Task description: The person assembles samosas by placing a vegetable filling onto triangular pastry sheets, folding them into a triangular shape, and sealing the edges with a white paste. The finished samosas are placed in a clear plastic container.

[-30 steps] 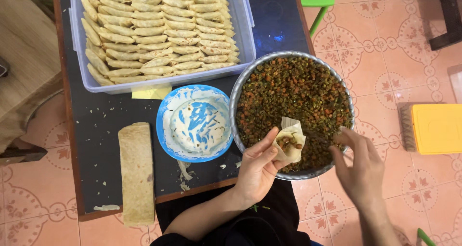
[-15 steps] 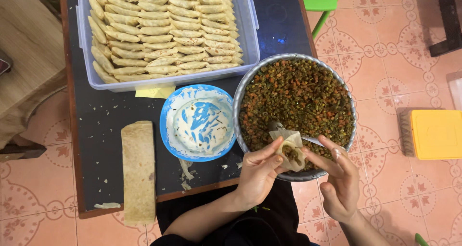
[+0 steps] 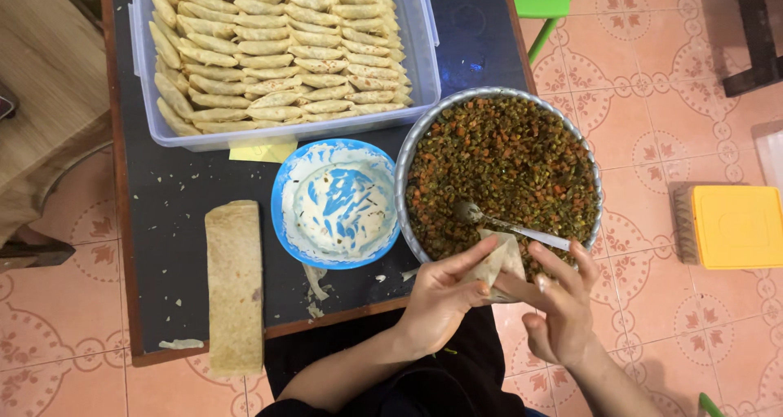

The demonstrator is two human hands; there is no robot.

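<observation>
Lower centre-right of frame: left hand (image 3: 440,303) and right hand (image 3: 559,311) both pinch a filled pastry cone (image 3: 499,262) over the metal filling bowl (image 3: 412,164). Judged thin, soft, tearable; best supported along its folded edges

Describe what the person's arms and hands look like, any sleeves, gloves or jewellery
Both hands, the left hand and the right hand, are bare: no gloves, and no rings or watch that I can see. The forearms are uncovered, with no sleeves in view. Dark clothing shows below them.
</observation>
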